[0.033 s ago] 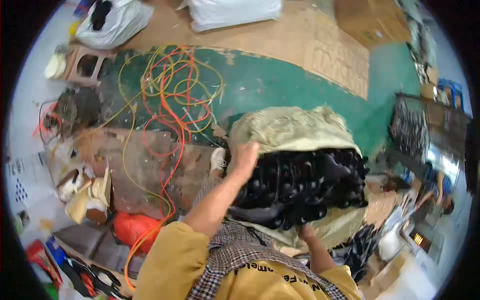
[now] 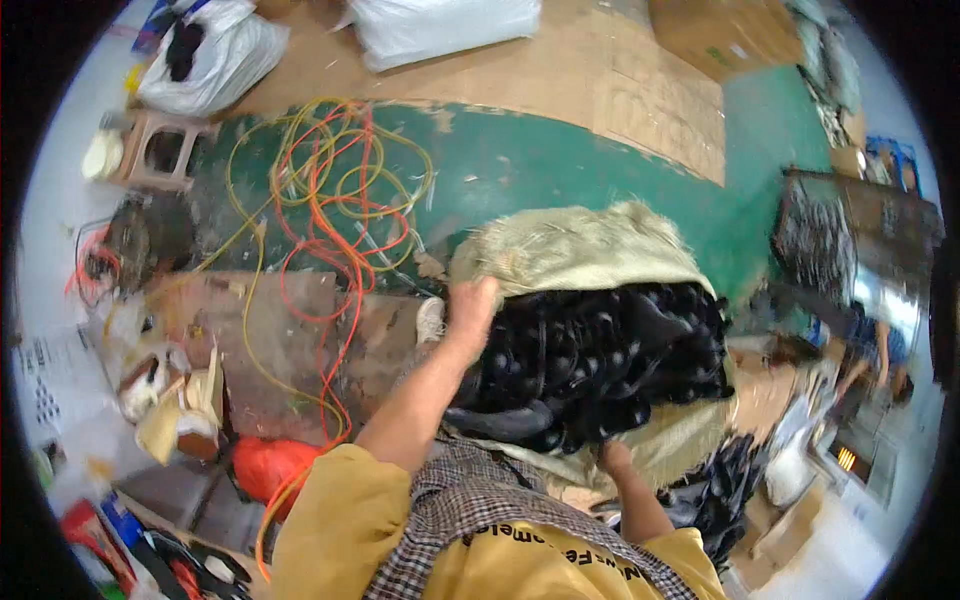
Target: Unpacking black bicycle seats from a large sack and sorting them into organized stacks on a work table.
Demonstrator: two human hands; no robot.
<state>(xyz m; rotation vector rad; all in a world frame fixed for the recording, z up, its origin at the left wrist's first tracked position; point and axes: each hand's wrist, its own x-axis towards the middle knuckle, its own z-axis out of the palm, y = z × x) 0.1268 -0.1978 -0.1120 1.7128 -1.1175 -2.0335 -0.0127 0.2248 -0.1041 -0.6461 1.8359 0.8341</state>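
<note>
A pale yellow-green woven sack (image 2: 590,245) lies before me, its mouth gaping toward me. Glossy black pieces (image 2: 610,350) with rounded ends fill it, packed tightly; their exact kind I cannot make out. At the left end of the sack's far rim, my left hand (image 2: 473,312) is closed on the fabric. My right hand (image 2: 614,458) is closed at the near rim, by the lowest black pieces, with its fingertips partly hidden.
Tangled orange and yellow hoses (image 2: 340,210) lie on the green floor to the left. A red bag (image 2: 268,466) sits near my left elbow. Black scraps (image 2: 712,495) lie beside my right arm. Flattened cardboard (image 2: 650,110) covers the far floor. Another person (image 2: 882,350) is at far right.
The whole view has shifted slightly. My left hand has come a little nearer to me with the sack's rim; the right hand stays at the near rim.
</note>
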